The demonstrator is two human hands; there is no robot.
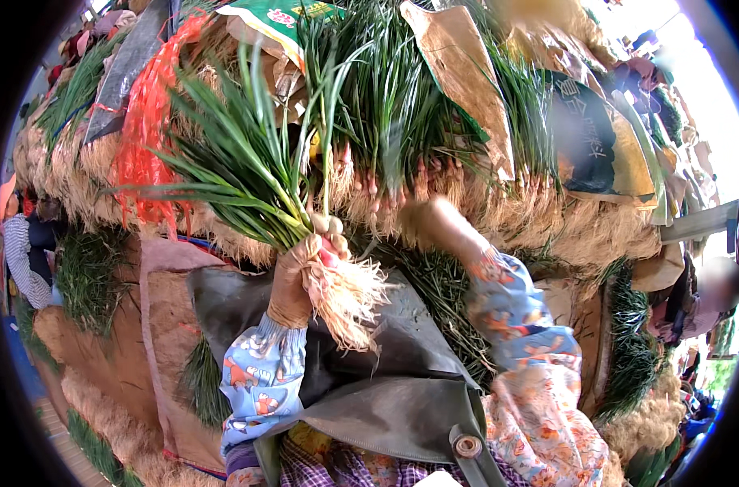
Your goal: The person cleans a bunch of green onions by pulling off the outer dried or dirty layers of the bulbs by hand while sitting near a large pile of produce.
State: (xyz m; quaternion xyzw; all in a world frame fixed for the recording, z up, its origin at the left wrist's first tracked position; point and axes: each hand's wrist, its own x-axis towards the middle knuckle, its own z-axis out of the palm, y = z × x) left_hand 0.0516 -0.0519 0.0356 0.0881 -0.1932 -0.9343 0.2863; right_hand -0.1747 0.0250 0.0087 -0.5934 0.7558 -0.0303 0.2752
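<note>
My left hand [298, 272] is closed round a bunch of plants [284, 195] with long, narrow green leaves, reddish bases and pale stringy roots. The leaves fan up to the left, while the roots [349, 300] hang below my fist over a dark apron [386, 406]. My right hand [434, 223] reaches forward to the front edge of a pile of similar plants [386, 105], whose reddish bases and roots face me. Motion blurs that hand, and its fingers cannot be made out.
Red plastic twine [154, 122] hangs over the pile at left. A brown paper sack piece [467, 81] and printed sacks [601, 138] lie on it. More leaves [629, 349] are stacked at right. Brown sacking [183, 325] spreads at left, and another person [28, 252] is beyond.
</note>
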